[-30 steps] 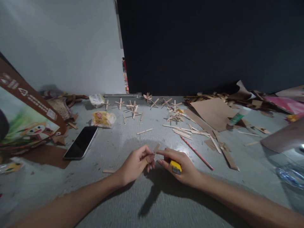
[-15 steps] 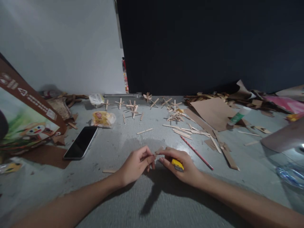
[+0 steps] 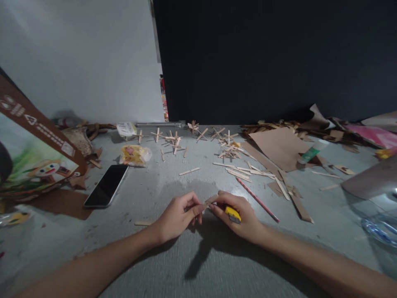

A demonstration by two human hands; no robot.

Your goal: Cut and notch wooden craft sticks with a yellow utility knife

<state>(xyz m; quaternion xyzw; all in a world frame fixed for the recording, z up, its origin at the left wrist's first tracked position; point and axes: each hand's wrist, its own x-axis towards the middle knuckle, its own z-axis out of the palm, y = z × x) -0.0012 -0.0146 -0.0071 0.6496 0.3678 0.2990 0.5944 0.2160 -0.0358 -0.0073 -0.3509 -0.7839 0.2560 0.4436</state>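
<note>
A short piece of wooden craft stick (image 3: 211,199) is pinched between the fingertips of my left hand (image 3: 180,217), above the grey table. My right hand (image 3: 240,213) has its thumb and forefinger at the other end of that piece. Tucked in the right palm is a yellow utility knife (image 3: 233,214), mostly covered by the fingers. A loose craft stick (image 3: 143,223) lies beside my left wrist, and a red pencil (image 3: 257,199) lies to the right of my right hand.
Crossed craft sticks (image 3: 176,142) stand in a row at the back, with loose sticks (image 3: 238,171) nearer. A phone (image 3: 107,186), a wrapped snack (image 3: 135,155) and a printed box (image 3: 43,153) are on the left. Cardboard (image 3: 276,147) and a glue stick (image 3: 313,151) lie right.
The small stick piece has turned between my fingertips and shows more plainly now. My right fingers have shifted slightly; the knife stays in the palm.
</note>
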